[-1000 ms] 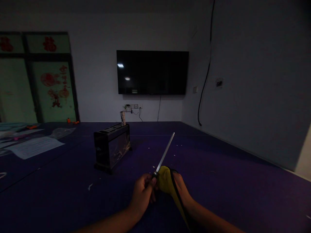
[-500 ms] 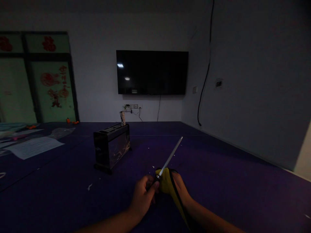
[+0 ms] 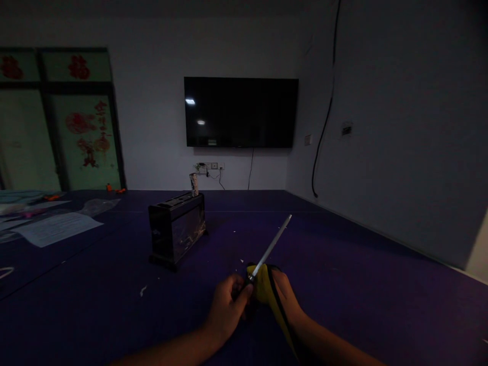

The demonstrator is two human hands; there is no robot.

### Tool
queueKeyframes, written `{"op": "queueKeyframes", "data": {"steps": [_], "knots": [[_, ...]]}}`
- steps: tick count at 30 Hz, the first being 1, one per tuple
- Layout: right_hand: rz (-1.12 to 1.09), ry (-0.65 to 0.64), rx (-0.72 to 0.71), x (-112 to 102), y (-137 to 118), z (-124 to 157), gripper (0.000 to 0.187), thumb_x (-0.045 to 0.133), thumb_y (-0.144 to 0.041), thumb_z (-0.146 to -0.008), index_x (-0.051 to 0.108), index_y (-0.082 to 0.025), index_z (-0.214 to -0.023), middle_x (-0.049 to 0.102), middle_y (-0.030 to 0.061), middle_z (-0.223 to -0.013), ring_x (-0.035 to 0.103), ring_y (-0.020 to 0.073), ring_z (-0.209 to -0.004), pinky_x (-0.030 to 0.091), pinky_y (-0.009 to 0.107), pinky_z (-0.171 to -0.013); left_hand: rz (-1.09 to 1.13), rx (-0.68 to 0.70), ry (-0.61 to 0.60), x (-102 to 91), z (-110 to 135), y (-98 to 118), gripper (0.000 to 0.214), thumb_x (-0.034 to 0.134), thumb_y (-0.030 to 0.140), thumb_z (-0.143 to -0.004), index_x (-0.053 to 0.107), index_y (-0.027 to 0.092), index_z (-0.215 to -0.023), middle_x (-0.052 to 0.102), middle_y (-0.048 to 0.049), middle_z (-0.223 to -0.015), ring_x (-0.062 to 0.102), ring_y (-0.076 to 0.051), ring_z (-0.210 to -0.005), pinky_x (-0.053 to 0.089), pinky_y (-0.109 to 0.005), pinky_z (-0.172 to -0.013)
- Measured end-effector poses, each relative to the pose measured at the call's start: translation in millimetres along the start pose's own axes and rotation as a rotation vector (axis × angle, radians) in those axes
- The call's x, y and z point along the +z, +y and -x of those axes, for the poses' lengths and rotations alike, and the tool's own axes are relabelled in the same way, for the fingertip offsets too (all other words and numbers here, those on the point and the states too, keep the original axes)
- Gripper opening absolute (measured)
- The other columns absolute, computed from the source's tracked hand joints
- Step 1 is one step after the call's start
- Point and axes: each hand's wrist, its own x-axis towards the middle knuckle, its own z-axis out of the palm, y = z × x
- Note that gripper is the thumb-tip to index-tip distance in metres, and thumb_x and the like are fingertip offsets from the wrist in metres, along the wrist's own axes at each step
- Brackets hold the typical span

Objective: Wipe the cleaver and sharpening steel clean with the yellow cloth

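My left hand (image 3: 227, 307) is closed around the dark handle of a sharpening steel (image 3: 272, 245). Its pale metal rod slants up and to the right, away from me. Beside it, my right hand (image 3: 285, 295) holds a yellow cloth with a black edge (image 3: 263, 284), pressed against the steel near the top of its handle. The cloth hides part of the right fingers, and its tail hangs down along the right forearm. Left of the hands stands a dark knife block (image 3: 177, 226) with slots on top. One light, patterned handle (image 3: 194, 185) sticks up from its far end.
Everything rests on a dark purple tabletop (image 3: 343, 305) dotted with small white scraps. Printed paper (image 3: 57, 229) and clear plastic (image 3: 99, 206) lie at the left, with small orange objects (image 3: 114, 189) near the back edge. A television (image 3: 242, 113) and a hanging cable (image 3: 324, 127) are on the walls.
The whole view has shifted slightly, so things sit a little further right and higher. Both hands keep their hold on the steel and cloth, with hardly any other movement.
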Motion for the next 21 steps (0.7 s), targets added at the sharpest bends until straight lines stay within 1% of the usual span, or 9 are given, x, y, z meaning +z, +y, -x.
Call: {"op": "queueKeyframes", "data": {"steps": [4, 6, 8, 10, 16, 21], "knots": [[0.027, -0.102, -0.090, 1, -13, -3, 0.050, 0.034, -0.056, -0.081, 0.059, -0.016, -0.065, 0.058, 0.0050, -0.062, 0.053, 0.0181, -0.060, 0.044, 0.027, -0.056, -0.004, 0.009, -0.033, -0.9, 0, 0, 0.037, 0.052, 0.054, -0.071, 0.049, 0.017, -0.071, 0.047, 0.0034, -0.053, 0.043, -0.008, -0.044, 0.032, -0.019, -0.043], [0.071, -0.129, -0.121, 2, -16, -4, 0.046, 0.034, -0.049, -0.084, 0.056, -0.016, -0.060, 0.054, 0.0026, -0.057, 0.049, 0.0150, -0.054, 0.041, 0.025, -0.051, -0.009, 0.010, -0.032, -1.4, 0, 0, 0.036, 0.052, 0.053, -0.071, 0.049, 0.017, -0.070, 0.046, 0.0035, -0.051, 0.043, -0.008, -0.045, 0.031, -0.019, -0.043], [0.123, -0.126, -0.140, 3, -16, -5, 0.043, 0.036, -0.044, -0.085, 0.053, -0.016, -0.058, 0.052, 0.0012, -0.054, 0.047, 0.0136, -0.052, 0.038, 0.024, -0.050, -0.007, 0.006, -0.029, -1.7, 2, 1, 0.036, 0.052, 0.052, -0.072, 0.049, 0.017, -0.070, 0.046, 0.0034, -0.051, 0.043, -0.008, -0.045, 0.031, -0.019, -0.043], [0.160, -0.119, -0.154, 4, -15, -6, 0.041, 0.037, -0.041, -0.085, 0.054, -0.015, -0.058, 0.052, 0.0011, -0.054, 0.047, 0.0136, -0.053, 0.038, 0.024, -0.051, -0.001, 0.002, -0.029, -1.7, 3, 2, 0.035, 0.052, 0.051, -0.072, 0.050, 0.017, -0.071, 0.047, 0.0032, -0.052, 0.042, -0.008, -0.045, 0.030, -0.019, -0.042], [0.218, -0.110, -0.169, 5, -15, -4, 0.032, 0.041, -0.034, -0.084, 0.060, -0.014, -0.067, 0.061, 0.0039, -0.064, 0.054, 0.0156, -0.060, 0.040, 0.025, -0.057, 0.024, -0.044, -0.051, -1.5, 3, 4, 0.038, 0.048, 0.055, -0.073, 0.050, 0.016, -0.075, 0.047, 0.0035, -0.055, 0.043, -0.008, -0.044, 0.030, -0.019, -0.040], [0.238, -0.063, -0.191, 6, -16, -3, 0.026, 0.044, -0.029, -0.081, 0.061, -0.015, -0.065, 0.063, 0.0038, -0.064, 0.056, 0.0158, -0.060, 0.041, 0.025, -0.058, 0.019, -0.045, -0.072, -2.3, 2, 5, 0.041, 0.046, 0.057, -0.073, 0.051, 0.017, -0.075, 0.046, 0.0043, -0.052, 0.041, -0.007, -0.041, 0.030, -0.018, -0.040]]}}
